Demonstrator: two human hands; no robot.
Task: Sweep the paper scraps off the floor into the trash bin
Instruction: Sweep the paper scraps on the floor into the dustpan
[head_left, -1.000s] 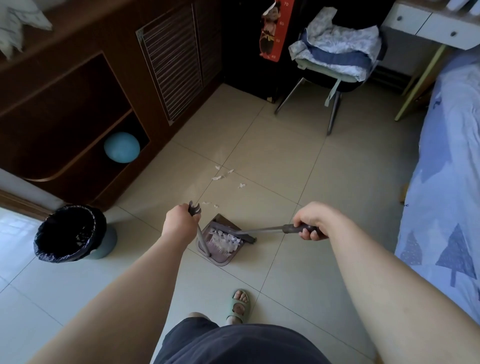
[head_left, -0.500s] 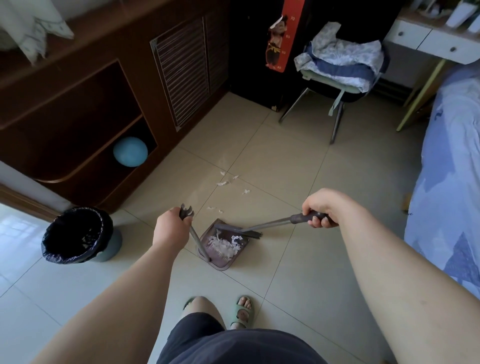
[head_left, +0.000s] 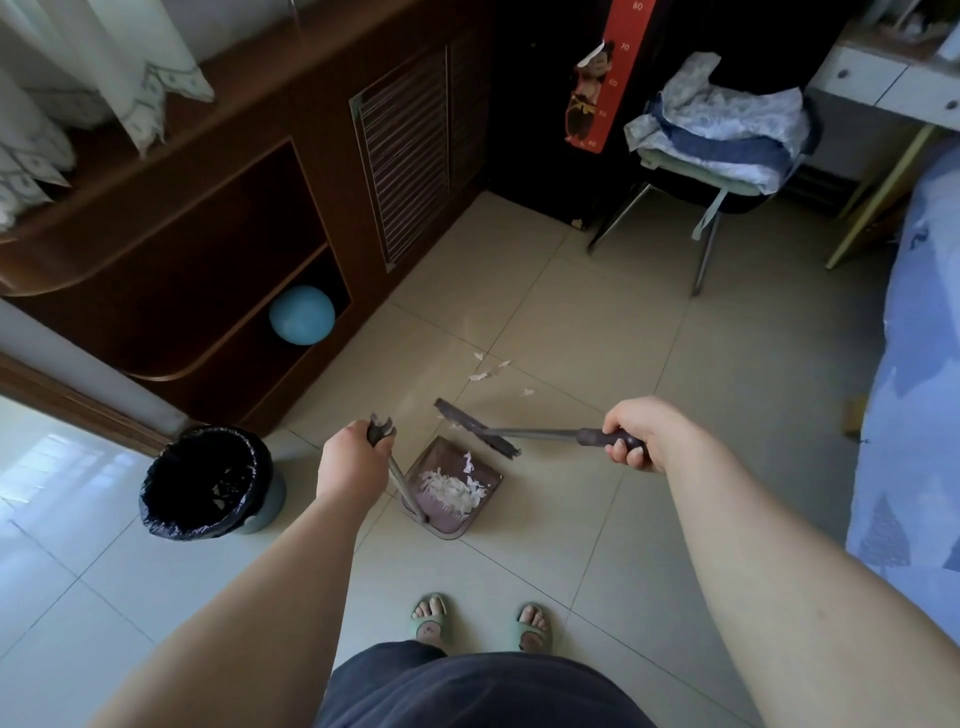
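Soft daylight enters from the left, glaring white on the floor tiles (head_left: 67, 467). The cabinet (head_left: 218, 249) stays dim. Wide-angle bending curves the edges; the curtain (head_left: 119, 67) looks slightly blurred.

1. A round light-blue ball (head_left: 302, 315) sits in the lower shelf of a dark brown wooden cabinet (head_left: 218, 228), beyond and left of the hands.
2. A metal-legged chair (head_left: 701, 208) piled with folded blue-and-white bedding (head_left: 722, 130) stands far ahead of the hands.
3. A bed with a blue patterned sheet (head_left: 914, 374) lies right of the hands.
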